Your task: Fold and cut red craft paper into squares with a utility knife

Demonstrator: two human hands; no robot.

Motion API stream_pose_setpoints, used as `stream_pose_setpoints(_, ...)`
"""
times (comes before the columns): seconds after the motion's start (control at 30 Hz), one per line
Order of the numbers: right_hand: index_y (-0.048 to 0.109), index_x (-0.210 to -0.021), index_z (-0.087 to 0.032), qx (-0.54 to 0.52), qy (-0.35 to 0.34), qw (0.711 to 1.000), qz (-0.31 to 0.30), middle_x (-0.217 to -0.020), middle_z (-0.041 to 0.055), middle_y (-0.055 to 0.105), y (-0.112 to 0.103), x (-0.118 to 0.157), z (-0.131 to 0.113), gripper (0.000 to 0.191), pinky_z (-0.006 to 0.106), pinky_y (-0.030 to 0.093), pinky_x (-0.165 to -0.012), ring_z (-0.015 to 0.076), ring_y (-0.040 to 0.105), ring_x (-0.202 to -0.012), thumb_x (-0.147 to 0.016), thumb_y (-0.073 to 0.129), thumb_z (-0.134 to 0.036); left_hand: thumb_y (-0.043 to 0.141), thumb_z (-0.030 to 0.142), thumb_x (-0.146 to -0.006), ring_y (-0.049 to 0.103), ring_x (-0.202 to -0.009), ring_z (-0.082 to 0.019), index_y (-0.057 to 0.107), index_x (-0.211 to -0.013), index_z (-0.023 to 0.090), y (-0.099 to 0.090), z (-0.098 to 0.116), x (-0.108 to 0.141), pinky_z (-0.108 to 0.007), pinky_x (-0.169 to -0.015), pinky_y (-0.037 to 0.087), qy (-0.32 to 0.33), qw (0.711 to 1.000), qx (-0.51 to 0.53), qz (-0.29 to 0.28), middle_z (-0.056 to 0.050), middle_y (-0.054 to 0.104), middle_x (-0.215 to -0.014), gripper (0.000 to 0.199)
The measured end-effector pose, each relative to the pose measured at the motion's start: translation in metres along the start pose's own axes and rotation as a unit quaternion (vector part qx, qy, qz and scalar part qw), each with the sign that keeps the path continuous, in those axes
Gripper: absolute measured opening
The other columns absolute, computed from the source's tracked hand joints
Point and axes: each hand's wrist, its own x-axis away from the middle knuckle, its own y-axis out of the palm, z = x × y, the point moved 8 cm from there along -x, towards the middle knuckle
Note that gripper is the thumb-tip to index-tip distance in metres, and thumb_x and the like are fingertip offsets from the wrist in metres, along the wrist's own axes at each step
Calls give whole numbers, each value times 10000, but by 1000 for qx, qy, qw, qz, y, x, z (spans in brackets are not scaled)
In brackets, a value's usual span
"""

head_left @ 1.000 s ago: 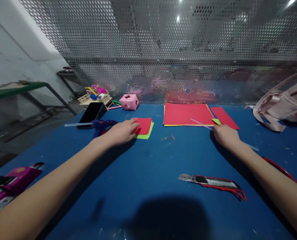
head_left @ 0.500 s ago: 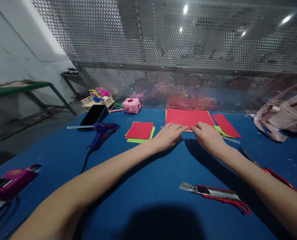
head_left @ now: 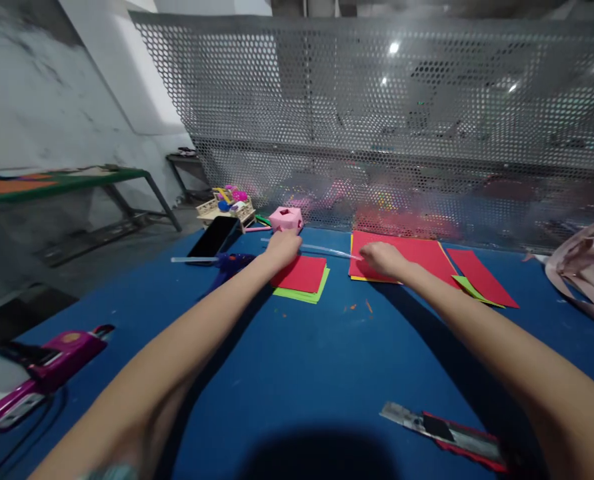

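Note:
A long, thin, clear ruler (head_left: 327,251) is held between my two hands above the back of the blue table. My left hand (head_left: 285,247) is closed around it toward its left end, over a stack of red, yellow and green paper squares (head_left: 304,275). At its other end, my right hand (head_left: 381,257) grips it with bent fingers over a large red sheet (head_left: 421,257) with yellow edges beneath. Close behind my left hand sits a pink folded-paper shape (head_left: 287,217) with cut-outs.
A utility knife (head_left: 447,433) lies at the front right. On the left are a blue glue gun (head_left: 231,265), a phone (head_left: 214,238) and a purple power strip (head_left: 51,363). Red strips (head_left: 481,277) and a pale bag (head_left: 591,273) lie right. A perforated metal panel (head_left: 347,120) stands behind.
Both hands have moved left and apart, carrying the clear ruler off the large red sheet's front edge. Orange scraps show on the table. My view has shifted, and the scissors no longer show.

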Motion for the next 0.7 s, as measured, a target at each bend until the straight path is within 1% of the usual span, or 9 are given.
stream_pose_setpoints(0.07,608,-1162,-168,-3,-11,1000,-14,-1174,81,630,8,-17,-16,298,426,535,-862,205,631,-1002,-940,582,-365,604,355,-930,612,-1042,-224,566,-1222,142,12,-14,-6,-431,-879,536,-34,999,-2,-25,-105,589,-1217,363)
stream_pose_setpoints(0.17,594,-1190,-171,-4,-25,999,-24,-1194,85,618,12,-30,-34,311,423,539,-855,210,628,-1012,-939,586,-355,597,348,-934,615,-1036,-225,563,-1229,142,26,-31,-15,-424,-869,541,-65,996,7,-53,-108,588,-1218,362)
stream_pose_setpoints(0.23,593,-1192,-173,-3,-36,999,-25,-1200,85,616,11,-31,-39,311,425,539,-857,211,627,-1017,-940,583,-355,597,349,-934,612,-1043,-227,561,-1234,144,33,-39,-20,-427,-874,539,-78,995,14,-63,-110,584,-1225,365)
stream_pose_setpoints(0.3,596,-1185,-173,0,-41,999,-25,-1199,84,617,8,-26,-38,305,428,536,-862,210,625,-1018,-942,579,-357,600,348,-932,610,-1049,-228,561,-1234,147,38,-47,-24,-427,-876,537,-87,994,21,-68,-109,583,-1228,365)
stream_pose_setpoints(0.37,600,-1172,-171,5,-39,999,-26,-1186,80,623,6,-17,-31,301,428,533,-861,207,626,-1010,-944,575,-365,602,348,-931,610,-1052,-229,560,-1236,149,42,-53,-27,-427,-876,537,-95,993,26,-70,-107,583,-1228,366)
stream_pose_setpoints(0.43,615,-1144,-164,14,-34,999,-28,-1163,87,637,4,-4,-21,277,403,527,-840,207,631,-997,-963,535,-357,599,349,-933,610,-1052,-229,558,-1238,156,45,-59,-29,-428,-875,538,-104,992,31,-71,-102,583,-1229,363)
stream_pose_setpoints(0.5,643,-1096,-161,24,-30,999,-31,-1127,108,658,4,12,-12,266,343,506,-792,215,643,-980,-988,465,-328,593,349,-937,611,-1047,-227,558,-1238,158,47,-65,-32,-431,-873,539,-113,990,36,-73,-100,584,-1228,359)
stream_pose_setpoints(0.57,663,-1050,-163,34,-31,998,-34,-1088,126,676,5,30,-6,298,289,468,-730,221,656,-957,-1000,406,-304,590,349,-938,613,-1041,-224,559,-1236,157,49,-69,-36,-431,-871,540,-122,989,40,-76,-99,586,-1224,356)
stream_pose_setpoints(0.7,660,-1043,-168,53,-43,997,-44,-1051,120,683,10,61,-1,282,265,411,-649,214,665,-904,-981,396,-246,591,350,-937,611,-1044,-227,559,-1236,153,50,-72,-44,-433,-873,539,-136,987,42,-74,-103,585,-1227,359)
